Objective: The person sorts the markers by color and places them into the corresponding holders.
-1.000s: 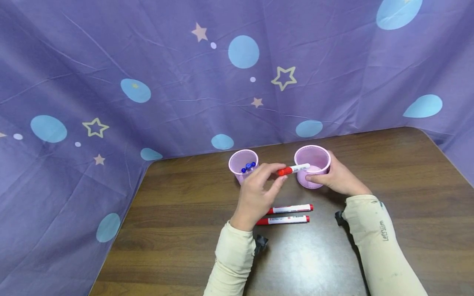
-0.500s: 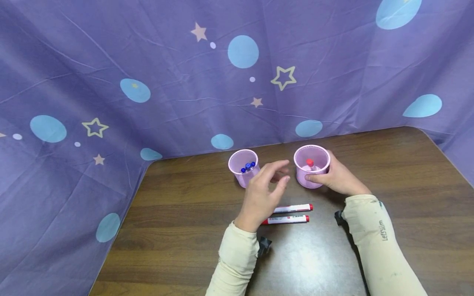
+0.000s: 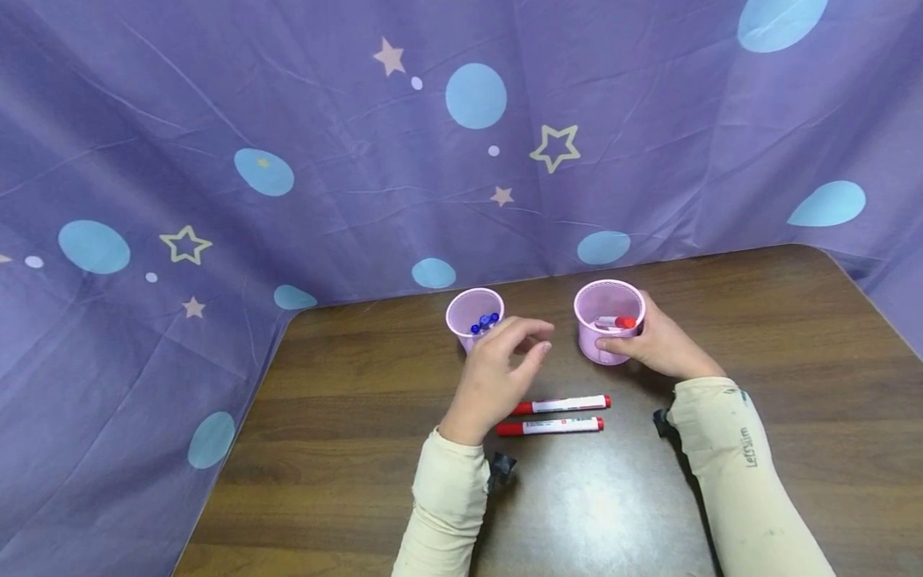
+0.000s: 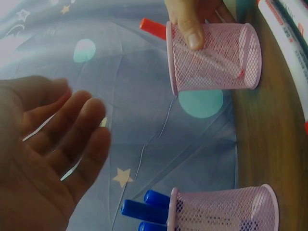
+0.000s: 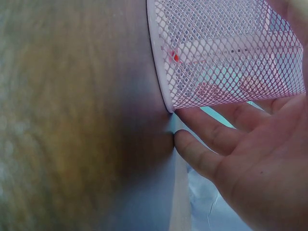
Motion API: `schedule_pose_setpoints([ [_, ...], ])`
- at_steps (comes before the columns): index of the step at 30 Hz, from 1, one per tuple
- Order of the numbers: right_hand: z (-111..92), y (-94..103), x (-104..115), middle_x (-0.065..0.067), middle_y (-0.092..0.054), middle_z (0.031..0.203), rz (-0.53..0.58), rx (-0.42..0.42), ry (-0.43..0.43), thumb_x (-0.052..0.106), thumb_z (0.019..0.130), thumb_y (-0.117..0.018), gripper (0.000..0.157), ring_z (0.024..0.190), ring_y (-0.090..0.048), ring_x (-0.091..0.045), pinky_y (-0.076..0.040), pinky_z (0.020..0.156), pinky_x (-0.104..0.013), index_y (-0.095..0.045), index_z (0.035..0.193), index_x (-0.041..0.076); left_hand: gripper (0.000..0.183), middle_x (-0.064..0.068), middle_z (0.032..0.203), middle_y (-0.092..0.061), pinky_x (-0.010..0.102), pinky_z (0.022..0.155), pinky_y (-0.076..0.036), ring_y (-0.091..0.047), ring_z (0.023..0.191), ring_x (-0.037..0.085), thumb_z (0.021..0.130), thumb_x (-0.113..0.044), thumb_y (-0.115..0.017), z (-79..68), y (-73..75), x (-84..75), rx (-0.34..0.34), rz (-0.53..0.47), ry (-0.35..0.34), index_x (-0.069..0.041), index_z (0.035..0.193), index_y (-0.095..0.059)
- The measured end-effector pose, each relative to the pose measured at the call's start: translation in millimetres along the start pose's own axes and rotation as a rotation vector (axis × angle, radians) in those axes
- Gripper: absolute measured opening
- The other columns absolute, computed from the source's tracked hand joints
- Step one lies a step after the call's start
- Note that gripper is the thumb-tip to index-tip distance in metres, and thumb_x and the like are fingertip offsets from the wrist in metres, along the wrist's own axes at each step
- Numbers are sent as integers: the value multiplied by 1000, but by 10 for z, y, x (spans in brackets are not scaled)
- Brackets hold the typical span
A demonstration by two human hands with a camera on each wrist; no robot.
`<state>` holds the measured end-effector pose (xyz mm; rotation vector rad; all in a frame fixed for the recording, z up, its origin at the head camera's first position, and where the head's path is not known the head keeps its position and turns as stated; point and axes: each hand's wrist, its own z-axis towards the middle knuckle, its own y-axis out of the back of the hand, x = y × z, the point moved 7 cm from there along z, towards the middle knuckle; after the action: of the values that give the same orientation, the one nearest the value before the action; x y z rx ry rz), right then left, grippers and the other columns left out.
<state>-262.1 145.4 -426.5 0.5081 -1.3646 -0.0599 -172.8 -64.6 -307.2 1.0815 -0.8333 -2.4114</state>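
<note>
My right hand grips a pink mesh pen cup from its right side, thumb across the front. Inside that cup leans one red marker, its red cap poking above the rim in the left wrist view. My left hand hovers between the two cups with bent, loose fingers and nothing in them. Behind it stands a second pink mesh cup holding several blue markers. Two red markers with white barrels, a farther one and a nearer one, lie side by side on the table below the hands.
The brown wooden table carries both cups near its back edge. A purple curtain with stars and blue spots hangs right behind it. Small black devices sit at both wrists, such as the left one.
The red marker left my left hand and dropped into the right cup, where it now leans to the right. My left hand has drawn back slightly to the left. The right hand stays on the cup.
</note>
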Motion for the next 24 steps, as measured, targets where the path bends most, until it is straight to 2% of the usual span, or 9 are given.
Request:
schedule_pose_setpoints([
  [9,-3,2,-9,-26,-52,133,-17,3,-8,19,80,-87,92,121,-50,-38,-37,105,-53,-29,148,-3,17,-1,102,-72,30,87,-52,-65,95,12,97,-13,-67,-70,-82,202,293,104,211,-10,113,-72],
  [17,-7,2,19,-24,-52,135,7,13,-2,17,81,-87,92,123,-49,-35,-36,106,-52,-29,150,-1,14,-2,95,-71,30,81,-53,-64,85,11,95,-11,-68,-140,-113,353,405,120,277,-9,108,-72],
  [24,-9,-7,20,-24,-51,136,-5,21,-15,20,81,-87,95,124,-49,-37,-36,106,-54,-27,151,0,12,-3,85,-67,30,77,-52,-62,79,12,91,-9,-71,-260,-179,556,525,142,395,-6,102,-71],
])
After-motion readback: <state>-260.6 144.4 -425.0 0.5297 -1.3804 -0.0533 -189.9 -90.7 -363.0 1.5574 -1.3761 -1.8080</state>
